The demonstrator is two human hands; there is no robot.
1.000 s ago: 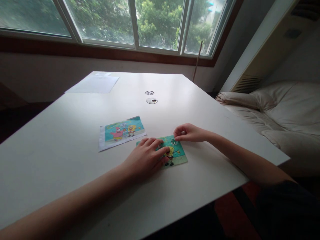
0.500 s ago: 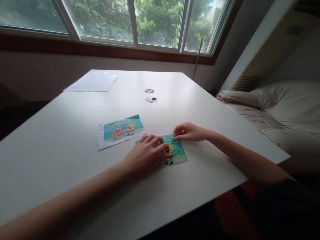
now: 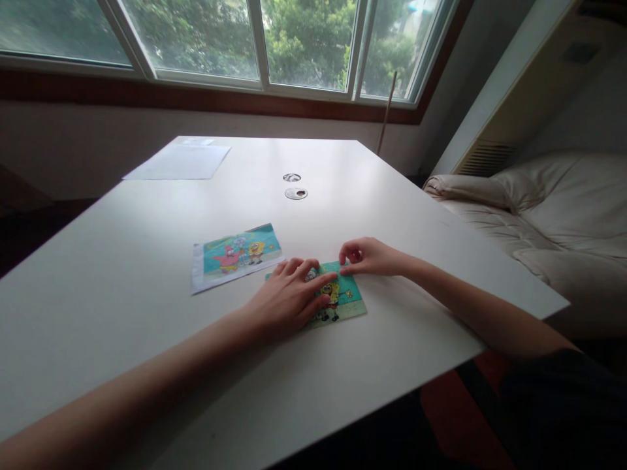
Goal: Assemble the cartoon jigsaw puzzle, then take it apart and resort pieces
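Observation:
A small teal cartoon jigsaw puzzle (image 3: 345, 299) lies flat on the white table (image 3: 147, 313) near its front edge. My left hand (image 3: 289, 297) rests on the puzzle's left part, fingers stretched out and pressing down. My right hand (image 3: 367, 256) sits at the puzzle's upper right corner with its fingers curled and fingertips pressed on the edge; nothing I can make out shows in it. A printed reference picture (image 3: 238, 256) of the same cartoon lies just left of the puzzle.
A white sheet of paper (image 3: 179, 161) lies at the table's far left. Two round cable holes (image 3: 296, 193) sit in the middle. A cream sofa (image 3: 548, 222) stands to the right, beyond the table's edge. A window runs along the far wall.
The gap seen earlier near the puzzle's top edge is now filled. My right hand stayed at that corner, and my left fingers shifted slightly on the puzzle.

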